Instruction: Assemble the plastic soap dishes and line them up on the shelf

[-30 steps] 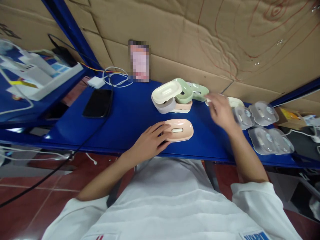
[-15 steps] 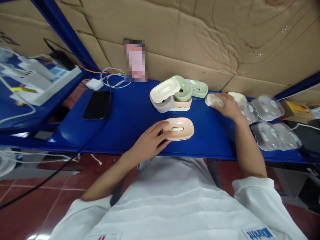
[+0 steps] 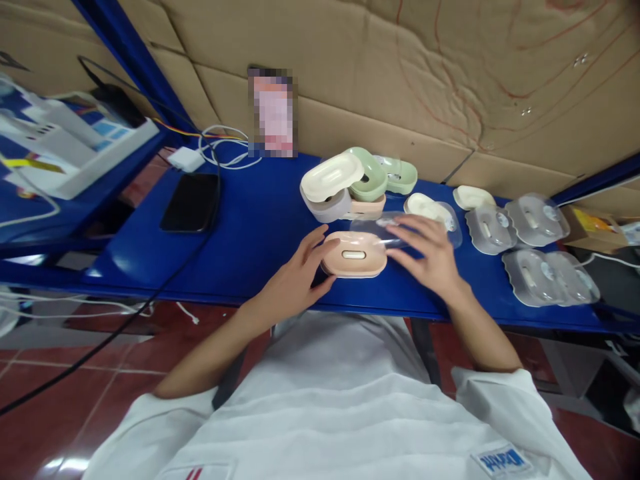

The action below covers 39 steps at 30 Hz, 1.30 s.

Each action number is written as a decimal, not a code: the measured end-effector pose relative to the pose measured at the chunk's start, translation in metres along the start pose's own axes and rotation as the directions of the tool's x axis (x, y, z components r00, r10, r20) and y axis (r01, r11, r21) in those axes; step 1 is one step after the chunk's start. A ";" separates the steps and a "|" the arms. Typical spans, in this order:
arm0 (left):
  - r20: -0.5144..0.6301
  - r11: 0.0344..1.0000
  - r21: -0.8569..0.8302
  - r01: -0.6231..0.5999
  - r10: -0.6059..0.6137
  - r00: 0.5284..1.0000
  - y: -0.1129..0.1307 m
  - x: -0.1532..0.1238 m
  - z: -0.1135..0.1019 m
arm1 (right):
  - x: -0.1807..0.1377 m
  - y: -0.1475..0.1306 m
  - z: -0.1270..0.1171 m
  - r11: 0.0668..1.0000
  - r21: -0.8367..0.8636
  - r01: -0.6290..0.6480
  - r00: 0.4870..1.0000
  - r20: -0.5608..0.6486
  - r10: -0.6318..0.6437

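Observation:
A pink oval soap-dish base (image 3: 354, 255) lies near the front edge of the blue shelf (image 3: 255, 240). My left hand (image 3: 295, 280) rests against its left end, thumb and fingers curled round it. My right hand (image 3: 427, 253) is just to its right and grips a clear plastic lid (image 3: 395, 230), which hangs tilted over the pink base's right side. A cream oval piece (image 3: 425, 207) lies just behind the lid.
A heap of cream, grey, green and pink dish parts (image 3: 345, 187) sits behind the pink base. Several clear lids (image 3: 530, 250) and a cream piece (image 3: 473, 197) lie at the right. A black phone (image 3: 190, 211), white charger with cables (image 3: 210, 150) and a white tray (image 3: 65, 153) are at the left.
My right hand went out to the clear lids at the right, took hold of one and brought it back left over the pink base. My left hand stayed on the base.

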<state>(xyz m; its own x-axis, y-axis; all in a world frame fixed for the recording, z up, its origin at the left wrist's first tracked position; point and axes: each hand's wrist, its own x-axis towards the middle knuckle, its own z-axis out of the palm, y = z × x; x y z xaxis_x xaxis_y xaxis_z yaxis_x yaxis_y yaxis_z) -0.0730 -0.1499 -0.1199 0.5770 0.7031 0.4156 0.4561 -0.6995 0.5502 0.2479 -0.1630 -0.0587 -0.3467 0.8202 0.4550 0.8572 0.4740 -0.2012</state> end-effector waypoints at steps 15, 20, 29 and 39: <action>-0.004 0.997 0.040 -0.068 0.068 0.998 -0.003 0.000 -0.002 | -0.015 -0.011 0.033 0.888 -0.052 0.456 0.887 0.102 -0.450; 0.009 0.998 0.040 -0.055 0.055 0.998 -0.003 0.000 -0.002 | -0.019 -0.015 0.037 0.836 -0.186 0.517 0.852 0.022 -0.522; 0.014 0.998 0.029 -0.051 0.050 0.999 0.001 0.002 -0.004 | -0.018 -0.009 0.049 0.916 -0.051 0.397 0.915 0.099 -0.391; 0.046 1.000 0.006 0.029 -0.030 0.999 -0.008 -0.003 0.004 | -0.003 0.087 -0.001 0.876 -0.226 -0.425 0.905 -0.115 0.410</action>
<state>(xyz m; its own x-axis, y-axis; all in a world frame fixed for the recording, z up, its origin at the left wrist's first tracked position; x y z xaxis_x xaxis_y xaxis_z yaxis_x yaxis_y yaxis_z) -0.0755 -0.1469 -0.1278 0.5934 0.7171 0.3657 0.4773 -0.6792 0.5575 0.3236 -0.1246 -0.0766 0.0811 0.8996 0.4291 0.9848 -0.0060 -0.1735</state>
